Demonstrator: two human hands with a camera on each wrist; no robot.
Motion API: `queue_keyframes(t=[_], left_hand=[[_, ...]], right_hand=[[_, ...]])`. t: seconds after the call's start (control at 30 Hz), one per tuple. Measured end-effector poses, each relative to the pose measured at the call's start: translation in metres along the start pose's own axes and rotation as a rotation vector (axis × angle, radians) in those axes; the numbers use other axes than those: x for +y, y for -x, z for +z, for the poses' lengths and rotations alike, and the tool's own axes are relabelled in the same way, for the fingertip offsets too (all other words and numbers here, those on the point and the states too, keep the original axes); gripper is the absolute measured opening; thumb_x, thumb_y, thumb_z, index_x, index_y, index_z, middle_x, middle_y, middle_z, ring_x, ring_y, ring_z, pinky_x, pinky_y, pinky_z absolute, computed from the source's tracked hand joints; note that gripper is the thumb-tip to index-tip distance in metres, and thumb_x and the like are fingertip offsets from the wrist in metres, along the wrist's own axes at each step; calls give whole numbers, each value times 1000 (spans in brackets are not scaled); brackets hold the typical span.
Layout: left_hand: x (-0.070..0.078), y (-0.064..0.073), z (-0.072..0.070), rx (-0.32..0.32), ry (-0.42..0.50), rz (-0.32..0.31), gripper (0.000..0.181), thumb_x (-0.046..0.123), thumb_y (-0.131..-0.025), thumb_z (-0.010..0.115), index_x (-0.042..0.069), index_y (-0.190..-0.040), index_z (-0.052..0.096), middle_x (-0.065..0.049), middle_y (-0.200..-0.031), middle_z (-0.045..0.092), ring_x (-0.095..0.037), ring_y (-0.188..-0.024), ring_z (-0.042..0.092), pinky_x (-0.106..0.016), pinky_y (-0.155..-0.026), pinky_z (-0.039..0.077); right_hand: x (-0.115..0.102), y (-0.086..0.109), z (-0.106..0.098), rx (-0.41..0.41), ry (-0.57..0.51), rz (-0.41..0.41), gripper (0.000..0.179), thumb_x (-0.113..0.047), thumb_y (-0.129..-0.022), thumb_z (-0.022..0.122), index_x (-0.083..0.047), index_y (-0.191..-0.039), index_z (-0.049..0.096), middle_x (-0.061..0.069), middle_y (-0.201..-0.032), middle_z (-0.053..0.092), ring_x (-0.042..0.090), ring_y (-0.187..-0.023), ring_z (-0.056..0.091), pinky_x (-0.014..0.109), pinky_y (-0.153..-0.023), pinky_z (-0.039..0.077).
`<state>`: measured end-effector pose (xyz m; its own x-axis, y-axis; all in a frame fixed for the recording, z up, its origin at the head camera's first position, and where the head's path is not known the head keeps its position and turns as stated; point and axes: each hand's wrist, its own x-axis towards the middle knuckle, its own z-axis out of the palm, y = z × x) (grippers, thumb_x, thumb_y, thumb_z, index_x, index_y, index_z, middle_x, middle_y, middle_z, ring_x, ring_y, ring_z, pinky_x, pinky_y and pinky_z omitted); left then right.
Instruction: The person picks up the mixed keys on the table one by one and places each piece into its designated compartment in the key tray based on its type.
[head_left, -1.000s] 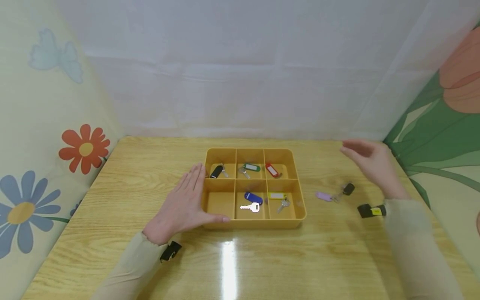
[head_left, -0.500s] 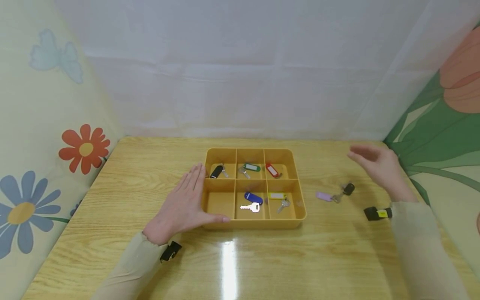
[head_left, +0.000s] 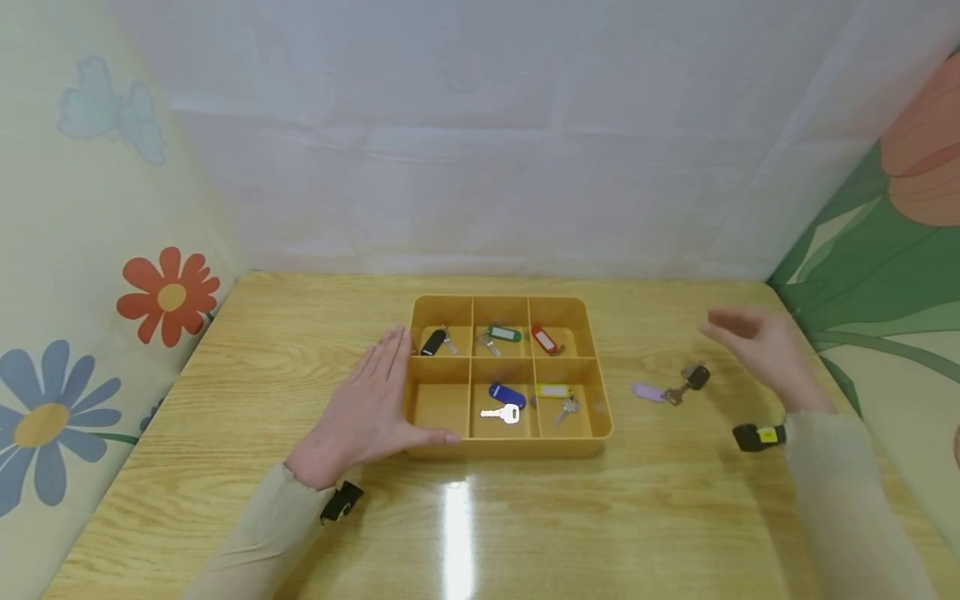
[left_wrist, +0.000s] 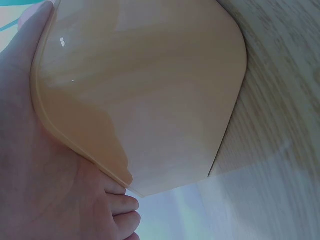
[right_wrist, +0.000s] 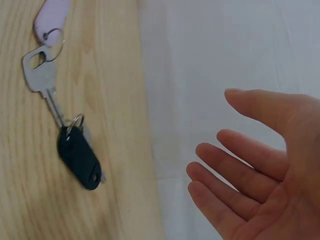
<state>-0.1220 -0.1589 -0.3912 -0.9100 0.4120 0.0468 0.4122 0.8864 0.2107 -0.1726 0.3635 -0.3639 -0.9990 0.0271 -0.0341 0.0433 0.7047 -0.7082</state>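
Note:
My left hand (head_left: 363,408) rests against the left side of a yellow divided box (head_left: 502,447), fingers straight along that wall and thumb at the front rim. The left wrist view shows the same hand (left_wrist: 65,185) at the box's edge. To the right of the box, my right hand (head_left: 761,350) hovers above the table with thumb and fingers spread apart, holding nothing. Nearest to it lie a key with a black tag (head_left: 698,377) and one with a lilac tag (head_left: 648,392). Their metal keys overlap; the right wrist view shows the silver key (right_wrist: 40,72) between the tags.
Inside the box, tagged keys lie in separate compartments: a black tag (head_left: 433,342), a green tag (head_left: 504,334) and a red tag (head_left: 543,339) at the back, a blue tag (head_left: 507,395) and a yellow tag (head_left: 554,391) in front. A white cloth (head_left: 480,192) hangs behind the table.
My right hand has shifted to the right and slightly nearer to me, staying spread. The left hand, the box and the keys have stayed in place.

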Motion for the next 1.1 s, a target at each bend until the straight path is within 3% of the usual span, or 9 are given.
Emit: queue_keyframes(t=[0.33,0.67,1.1], left_hand=[[1,1,-1,-5,2,-6,146,99,-68,46,-2,-160,-4,-19,-167,-7,-35,-154,1,-46,-124,7],[0,0,0,7,-9,2,148,99,-66,49,-5,-160,2,-21,-167,-2,-36,-153,3,-49,-124,10],[1,0,-2,-17,-8,-13,147,100,-67,46,-2,-160,-4,-20,-166,-6,-34,-154,0,-47,-124,7]], right_hand=[[22,-1,8,-53,8,14,71,-50,-102,59,6,-144,50,30,-144,51,49,-131,45,67,-106,37],[29,2,12,-116,40,77,81,-57,-100,58,6,-148,44,32,-147,45,53,-133,41,69,-107,34],[35,8,20,-130,31,60,74,-46,-99,67,9,-145,47,34,-140,52,50,-126,50,62,-98,48]])
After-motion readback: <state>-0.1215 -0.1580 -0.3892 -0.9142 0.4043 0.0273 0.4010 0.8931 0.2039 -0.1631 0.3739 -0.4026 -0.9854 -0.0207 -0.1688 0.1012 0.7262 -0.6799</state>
